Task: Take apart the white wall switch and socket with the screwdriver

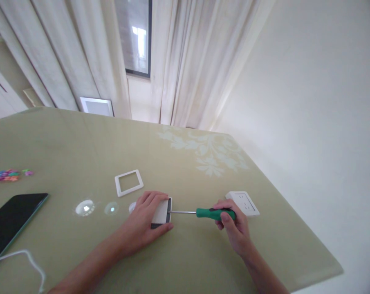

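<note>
My right hand is closed around the green handle of a screwdriver. Its metal shaft points left, and the tip touches the dark right edge of a white wall switch plate. My left hand grips that plate against the table, fingers over its far side and thumb along the near side, so part of it is hidden. Just behind my right hand lies a white wall socket. Beyond my left hand rests a loose white rectangular frame.
At the left lie a dark tablet with a white cable and a small heap of colourful pieces. Round light reflections show on the green-covered table. A white wall runs along the right side; curtains hang behind.
</note>
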`<act>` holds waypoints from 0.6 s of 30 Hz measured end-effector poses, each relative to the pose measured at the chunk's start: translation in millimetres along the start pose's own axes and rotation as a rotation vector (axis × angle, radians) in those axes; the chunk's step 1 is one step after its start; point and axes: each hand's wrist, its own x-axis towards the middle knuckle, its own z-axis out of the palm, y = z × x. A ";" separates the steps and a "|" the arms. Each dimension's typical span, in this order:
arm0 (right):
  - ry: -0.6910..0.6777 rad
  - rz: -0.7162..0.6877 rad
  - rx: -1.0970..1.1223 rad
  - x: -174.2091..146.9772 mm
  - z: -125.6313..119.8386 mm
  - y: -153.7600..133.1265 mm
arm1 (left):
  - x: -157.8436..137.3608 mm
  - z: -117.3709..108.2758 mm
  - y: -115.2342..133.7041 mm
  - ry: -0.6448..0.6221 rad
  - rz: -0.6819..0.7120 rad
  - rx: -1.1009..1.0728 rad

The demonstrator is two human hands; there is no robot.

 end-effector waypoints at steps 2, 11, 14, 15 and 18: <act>0.052 0.070 0.039 -3.5 0.2 10.8 | -0.5 0.7 -1.1 0.002 0.006 0.004; 0.103 0.259 0.024 -5.6 3.8 16.8 | -1.4 0.4 0.5 0.012 -0.002 -0.008; 0.096 0.313 -0.023 -3.6 6.5 12.7 | -0.4 -0.8 1.9 0.006 -0.006 -0.020; 0.090 0.323 -0.035 -3.5 7.7 11.9 | 0.0 -0.9 2.2 -0.001 -0.008 -0.026; 0.125 0.326 -0.043 -4.4 10.9 11.8 | 0.9 0.9 3.5 -0.019 -0.024 -0.050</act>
